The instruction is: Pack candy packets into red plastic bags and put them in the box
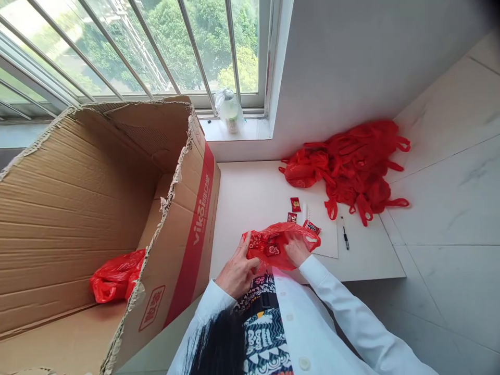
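A thin red plastic bag [285, 229] is spread at its mouth near the table's front edge, with several small red packets [273, 250] showing inside. My left hand [238, 268] grips the bag's left rim between thumb and fingers. My right hand [297, 250] reaches into the bag on its right side, and its fingertips are hidden by the plastic. Just beyond the bag lie a small red packet [296, 204], a second one [291, 217] and a red and black packet [312, 227] on the table.
A large open cardboard box [183, 208] stands on the left, with a filled red bag [117, 276] inside. Red bags [351, 161] are heaped at the table's back right. A pen [345, 237] lies by white paper [330, 245]. A wrapped cup [230, 112] stands on the windowsill.
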Available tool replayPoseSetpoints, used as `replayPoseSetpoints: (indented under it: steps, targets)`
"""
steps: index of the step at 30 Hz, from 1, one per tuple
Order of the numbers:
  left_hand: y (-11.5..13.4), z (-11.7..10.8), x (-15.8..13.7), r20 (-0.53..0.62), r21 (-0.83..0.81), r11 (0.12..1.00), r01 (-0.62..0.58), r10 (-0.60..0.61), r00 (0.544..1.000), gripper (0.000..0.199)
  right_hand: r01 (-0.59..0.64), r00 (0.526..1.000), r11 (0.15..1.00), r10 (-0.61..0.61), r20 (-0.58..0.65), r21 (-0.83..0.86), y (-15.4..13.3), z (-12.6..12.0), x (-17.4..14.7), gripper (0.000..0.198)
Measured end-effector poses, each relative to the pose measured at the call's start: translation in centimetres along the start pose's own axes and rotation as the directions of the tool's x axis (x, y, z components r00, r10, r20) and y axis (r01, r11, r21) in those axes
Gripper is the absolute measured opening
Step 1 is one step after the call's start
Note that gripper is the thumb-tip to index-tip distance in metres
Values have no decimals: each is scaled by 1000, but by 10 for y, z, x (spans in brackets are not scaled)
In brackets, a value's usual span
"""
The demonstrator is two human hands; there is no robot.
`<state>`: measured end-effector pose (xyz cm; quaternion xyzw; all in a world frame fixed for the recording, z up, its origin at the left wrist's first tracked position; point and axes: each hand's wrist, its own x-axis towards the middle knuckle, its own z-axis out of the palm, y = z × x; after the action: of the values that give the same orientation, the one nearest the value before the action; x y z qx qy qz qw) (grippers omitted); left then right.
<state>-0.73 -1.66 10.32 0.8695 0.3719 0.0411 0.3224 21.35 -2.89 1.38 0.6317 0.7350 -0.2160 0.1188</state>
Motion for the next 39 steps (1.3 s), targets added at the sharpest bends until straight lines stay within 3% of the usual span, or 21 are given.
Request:
replayPoseSetpoints:
  steps: [5,10,13,16,19,21,23,25,27,32,39]
  targets:
    - [0,-6,10,-24,45,999,16,-15,1000,30,18,999,1000,-19,50,15,0,-25,-10,32]
    - [0,-13,6,-14,90,994,62,-61,998,30,-24,996,997,31,-88,80,4,-55,-34,38]
    - [-2,-18,-3,4,126,989,78,-79,997,30,47,982,983,-13,-190,175,5,-70,-50,38]
    - [-6,-21,-16,25,149,986,68,-73,997,28,53,935,976,24,-353,210,2,-82,-62,35]
    - [-12,-23,-29,21,159,987,39,-43,999,24,-65,851,980,154,-502,189,-3,-82,-65,32]
    - [-16,-23,-36,17,167,986,24,-27,999,23,-159,829,965,244,-504,206,-5,-74,-64,35]
    - [-20,-22,-42,19,171,985,37,-41,999,25,-174,885,952,264,-384,252,-7,-61,-62,31]
    - [-25,-20,-46,25,172,982,74,-79,997,27,-137,953,942,209,-220,306,-11,-48,-63,19]
    - [-32,-17,-50,23,165,981,102,-107,994,27,-93,979,938,148,-143,334,-17,-40,-65,15]
    - [-50,-2,-55,-84,157,986,58,-45,995,23,28,976,945,45,-214,327,-35,-42,-70,25]
    - [-43,-3,-47,-61,150,989,-18,27,998,14,-25,947,955,118,-300,296,-19,-45,-60,26]
